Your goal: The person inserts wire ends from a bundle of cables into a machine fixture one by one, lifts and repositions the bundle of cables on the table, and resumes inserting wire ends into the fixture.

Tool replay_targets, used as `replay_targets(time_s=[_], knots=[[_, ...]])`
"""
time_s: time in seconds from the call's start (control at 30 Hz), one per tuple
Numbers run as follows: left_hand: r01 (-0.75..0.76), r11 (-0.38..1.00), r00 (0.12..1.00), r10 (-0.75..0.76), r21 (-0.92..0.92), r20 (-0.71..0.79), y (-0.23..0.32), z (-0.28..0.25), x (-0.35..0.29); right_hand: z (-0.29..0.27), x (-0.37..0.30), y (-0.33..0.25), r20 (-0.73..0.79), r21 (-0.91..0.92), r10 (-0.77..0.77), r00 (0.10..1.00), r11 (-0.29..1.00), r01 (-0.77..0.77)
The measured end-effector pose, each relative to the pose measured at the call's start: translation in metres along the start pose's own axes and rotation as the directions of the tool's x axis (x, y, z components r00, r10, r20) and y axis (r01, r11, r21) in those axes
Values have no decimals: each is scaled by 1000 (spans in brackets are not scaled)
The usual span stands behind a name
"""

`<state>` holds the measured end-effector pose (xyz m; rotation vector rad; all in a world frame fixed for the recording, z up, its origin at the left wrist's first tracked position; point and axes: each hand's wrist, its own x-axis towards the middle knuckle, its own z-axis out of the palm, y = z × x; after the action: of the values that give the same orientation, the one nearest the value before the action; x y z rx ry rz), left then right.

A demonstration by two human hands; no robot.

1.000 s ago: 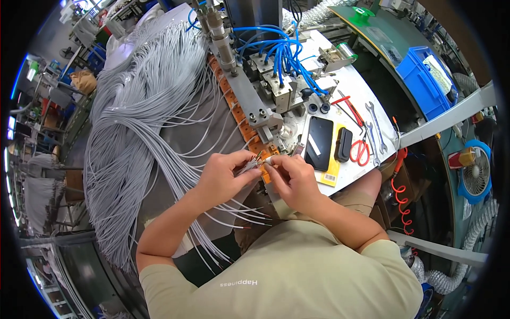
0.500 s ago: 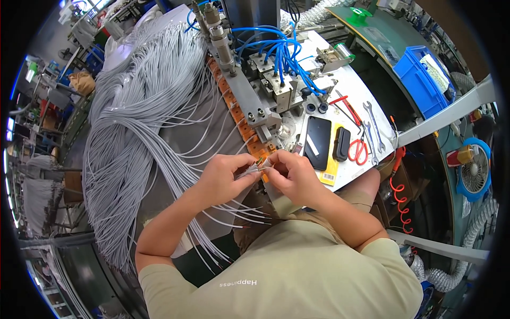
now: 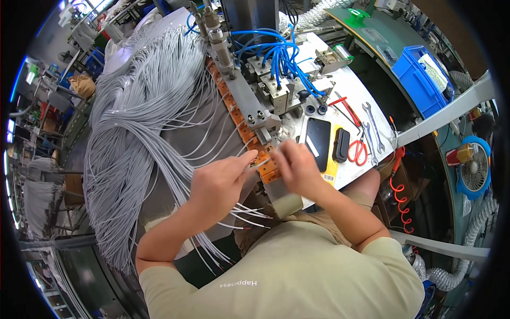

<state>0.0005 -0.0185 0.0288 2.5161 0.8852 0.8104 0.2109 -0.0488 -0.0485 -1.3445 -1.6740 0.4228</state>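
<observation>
Pinching a pale cable end (image 3: 260, 164), the left hand (image 3: 217, 186) is working over the near end of a row of orange fixture blocks (image 3: 271, 174) in the head view. Its thumb and index finger are pressing together on the cable end, which is extending toward the right hand (image 3: 302, 169). The right hand is appearing blurred beside the cable end; its fingers (image 3: 285, 157) are curling, but you cannot tell whether they are gripping anything.

A large bundle of grey cables (image 3: 143, 127) is spreading across the left side. Part of it is passing beneath the left forearm, and several loose tips are emerging on the near side of the left hand. Single cables are branching from the bundle toward the orange row. A grey metal bar (image 3: 239, 98) is running alongside that row, with blue air tubes (image 3: 287, 50) arching over the machine behind it.

To the right, the white bench (image 3: 357, 87) is carrying a dark phone (image 3: 320, 132), a black case (image 3: 341, 144), red-handled scissors (image 3: 358, 154) and two wrenches (image 3: 374, 126). The phone is lying on a yellow package (image 3: 329, 176). A blue bin (image 3: 417, 95) is standing farther off.
</observation>
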Motion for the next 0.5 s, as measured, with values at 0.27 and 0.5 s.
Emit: replay_targets(time_s=[0.27, 0.5], knots=[[276, 929, 868, -130, -248, 480, -27, 7, 6, 6, 2, 26, 229, 525, 487, 843, 668, -528], [-66, 996, 986, 74, -54, 152, -26, 24, 0, -1, 7, 37, 364, 533, 480, 798, 595, -601]])
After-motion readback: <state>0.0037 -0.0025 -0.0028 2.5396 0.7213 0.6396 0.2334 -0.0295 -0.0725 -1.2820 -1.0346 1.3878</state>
